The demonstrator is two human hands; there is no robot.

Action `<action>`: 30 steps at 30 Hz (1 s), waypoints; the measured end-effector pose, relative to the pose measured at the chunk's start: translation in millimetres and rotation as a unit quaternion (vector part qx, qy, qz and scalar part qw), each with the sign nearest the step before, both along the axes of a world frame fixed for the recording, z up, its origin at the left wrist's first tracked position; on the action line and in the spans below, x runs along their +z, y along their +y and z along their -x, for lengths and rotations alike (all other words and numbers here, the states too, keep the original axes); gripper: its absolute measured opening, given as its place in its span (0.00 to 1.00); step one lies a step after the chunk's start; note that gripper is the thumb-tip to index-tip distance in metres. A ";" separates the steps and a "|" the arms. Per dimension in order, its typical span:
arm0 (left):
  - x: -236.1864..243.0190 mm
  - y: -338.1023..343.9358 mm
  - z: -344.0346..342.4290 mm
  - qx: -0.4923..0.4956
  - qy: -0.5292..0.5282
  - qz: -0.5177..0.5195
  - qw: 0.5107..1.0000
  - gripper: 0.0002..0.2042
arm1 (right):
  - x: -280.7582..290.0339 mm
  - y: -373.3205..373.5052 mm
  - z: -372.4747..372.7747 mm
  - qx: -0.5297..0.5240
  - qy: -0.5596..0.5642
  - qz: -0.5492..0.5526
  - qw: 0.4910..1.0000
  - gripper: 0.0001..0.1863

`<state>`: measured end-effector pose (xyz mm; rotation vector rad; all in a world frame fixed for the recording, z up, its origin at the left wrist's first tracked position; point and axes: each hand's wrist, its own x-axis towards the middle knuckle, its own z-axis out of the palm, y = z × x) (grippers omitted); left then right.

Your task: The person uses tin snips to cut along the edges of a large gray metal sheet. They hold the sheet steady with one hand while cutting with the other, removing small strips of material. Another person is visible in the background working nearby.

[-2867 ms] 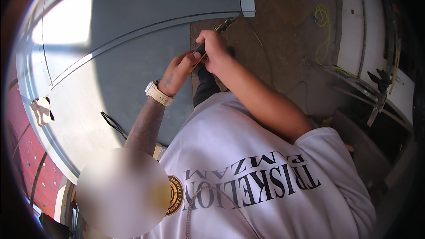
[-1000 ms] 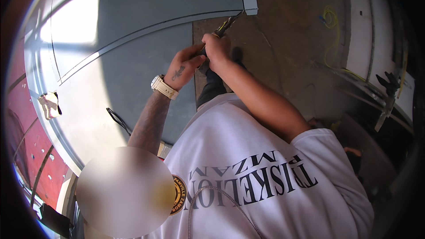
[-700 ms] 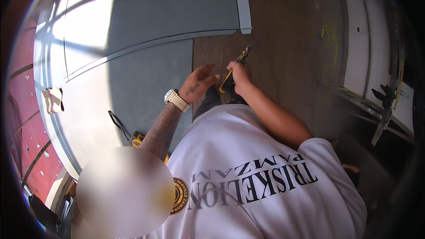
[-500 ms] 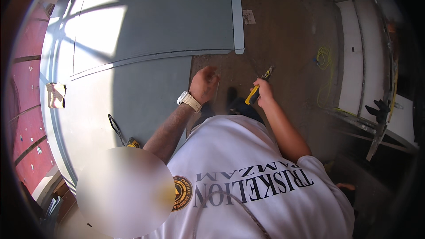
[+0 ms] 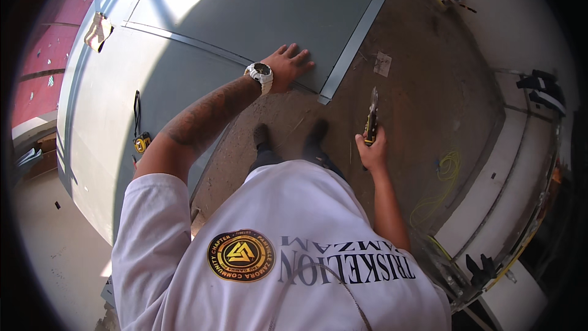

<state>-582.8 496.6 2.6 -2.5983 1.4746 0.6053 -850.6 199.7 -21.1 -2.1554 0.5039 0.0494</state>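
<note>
While I watched from far off through the head camera, the right hand [image 5: 373,149] held the snips [image 5: 371,124] off to the right of the panel [image 5: 288,6]. Its fingers were wrapped round the handles, with the metal tip past them, pointing away from the wearer; I couldn't tell whether the blades were parted. The left hand [image 5: 285,68] lay palm down on the panel, just inside its near right corner, fingers partly spread.

I saw the left forearm [image 5: 214,107] cross the sheet [image 5: 177,86] on the panel's near side, hiding some of it. Left of the forearm, nearer the wearer than the panel, a tape measure [image 5: 142,143] rested on the sheet. Both feet [image 5: 317,132] stood near the panel's closest edge. Right of the panel, a paper slip [image 5: 382,64] lay on the floor [image 5: 422,104], with a yellow cord [image 5: 449,168] farther off. Well left of the panel I made out a brown box [image 5: 46,154], its contents too small to read.
</note>
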 end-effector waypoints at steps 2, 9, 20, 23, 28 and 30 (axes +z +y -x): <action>-0.4 -0.2 1.5 -0.004 -0.014 -0.031 0.999 0.53 | 16.4 8.6 -37.5 0.078 -0.008 0.003 0.997 0.28; 14.8 -6.4 1.0 0.016 0.039 -0.074 0.996 0.51 | -2.5 37.4 -113.6 0.236 -0.127 -0.011 0.963 0.39; 7.6 -7.0 -3.3 0.019 0.063 -0.063 0.996 0.47 | -27.0 74.4 -117.4 0.160 -0.237 -0.002 0.958 0.35; 2.6 -12.3 -4.4 0.018 0.061 -0.059 0.996 0.46 | -32.4 84.7 -114.3 0.122 -0.213 0.006 0.969 0.35; -1.9 -7.9 -1.0 0.027 0.082 -0.047 0.995 0.44 | -25.0 94.7 -100.5 0.111 -0.167 0.042 0.979 0.35; -4.9 -12.7 -0.6 0.006 0.072 -0.029 0.997 0.43 | -23.4 86.7 -111.5 0.109 -0.171 0.062 0.977 0.35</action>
